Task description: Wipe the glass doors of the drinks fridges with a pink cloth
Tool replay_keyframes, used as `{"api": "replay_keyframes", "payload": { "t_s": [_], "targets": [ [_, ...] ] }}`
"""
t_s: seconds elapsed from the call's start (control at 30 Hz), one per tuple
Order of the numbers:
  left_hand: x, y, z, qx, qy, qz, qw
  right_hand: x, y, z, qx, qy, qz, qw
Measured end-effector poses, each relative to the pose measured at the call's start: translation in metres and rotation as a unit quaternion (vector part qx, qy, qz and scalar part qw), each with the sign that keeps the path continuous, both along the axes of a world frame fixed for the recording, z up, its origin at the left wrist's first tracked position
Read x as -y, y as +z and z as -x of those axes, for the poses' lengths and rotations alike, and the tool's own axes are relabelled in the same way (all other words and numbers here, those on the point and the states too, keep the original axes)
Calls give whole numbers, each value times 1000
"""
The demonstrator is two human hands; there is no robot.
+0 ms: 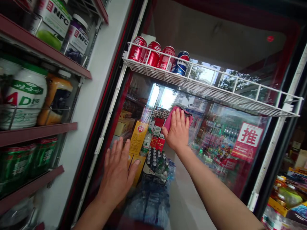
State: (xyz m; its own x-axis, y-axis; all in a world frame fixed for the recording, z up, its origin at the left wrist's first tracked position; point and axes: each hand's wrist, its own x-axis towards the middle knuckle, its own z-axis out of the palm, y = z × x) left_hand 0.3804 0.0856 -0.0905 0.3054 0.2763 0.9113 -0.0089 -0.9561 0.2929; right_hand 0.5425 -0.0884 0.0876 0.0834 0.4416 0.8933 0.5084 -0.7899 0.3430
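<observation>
Flat against the glass door (211, 153) lies a pink cloth (168, 120), pressed there by my right hand (177, 130). The palm covers most of the cloth, and its pink and dark edges show around the fingers. Lower and to the left is my left hand (121, 164), fingers stretched out, with nothing in it. It is at the glass near the door's left side; whether it touches the pane I cannot tell. Above both hands a white wire rack (211, 86) spans the door, with red cans (153, 53) and a blue Pepsi can (181, 63) at its left end.
On the left, fridge shelves (45, 135) hold juice bottles, a white AD bottle (26, 95) and green cans (45, 153). Through the glass show yellow cartons (138, 137) and packed bottles (155, 163). A red and white sticker (248, 140) is on the right. Packaged drinks (287, 191) stand beyond the door.
</observation>
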Motion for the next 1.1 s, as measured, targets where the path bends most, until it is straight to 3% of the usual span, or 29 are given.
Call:
{"api": "replay_keyframes", "payload": {
  "t_s": [0.3,0.53,0.63,0.8,1.1],
  "targets": [
    [-28,-5,15,-16,29,10,999,-94,-2,23,-25,61,87,994],
    [-48,-7,25,-16,70,5,997,-193,-27,49,-58,150,167,973],
    [-55,-7,29,-13,80,2,997,-220,-34,55,-63,158,181,969],
    [-56,-4,32,-10,88,3,996,-224,-22,50,-46,150,198,968],
    [-29,11,28,-9,78,-24,997,-177,17,39,-35,142,150,978]
  ]
}}
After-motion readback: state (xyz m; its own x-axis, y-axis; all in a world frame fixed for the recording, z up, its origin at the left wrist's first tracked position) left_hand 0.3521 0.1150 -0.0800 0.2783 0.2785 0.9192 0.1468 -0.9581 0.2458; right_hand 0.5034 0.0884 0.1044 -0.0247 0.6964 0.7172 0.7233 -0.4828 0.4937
